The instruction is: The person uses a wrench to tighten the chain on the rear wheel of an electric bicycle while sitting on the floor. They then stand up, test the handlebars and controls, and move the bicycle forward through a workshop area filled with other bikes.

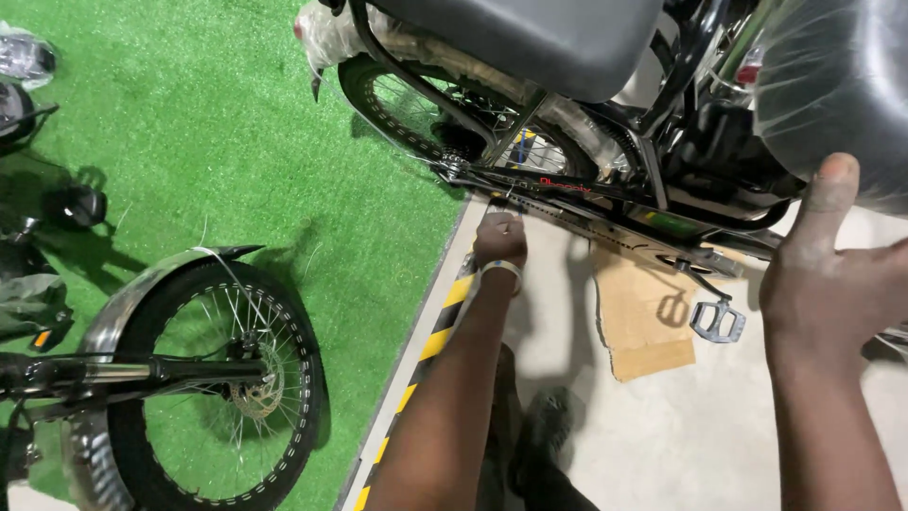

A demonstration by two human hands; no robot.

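Note:
A black bicycle with a wide black seat [530,38] stands in front of me, its rear wheel [445,114] partly on green turf. My left hand [499,238] reaches down to the black frame bar [567,189] near the chain; its fingers are curled at the frame, and whether they grip something is hidden. A band circles that wrist. My right hand [832,274] rests with its thumb raised against the plastic-wrapped black body [832,85] at the right. A metal pedal [716,320] hangs below the frame.
Another bike's spoked front wheel [213,378] with mudguard and disc brake lies at lower left on the green turf [236,142]. A yellow-black striped edge [440,326] divides turf from concrete floor. Cardboard [643,322] lies under the pedal. My foot [544,435] is below.

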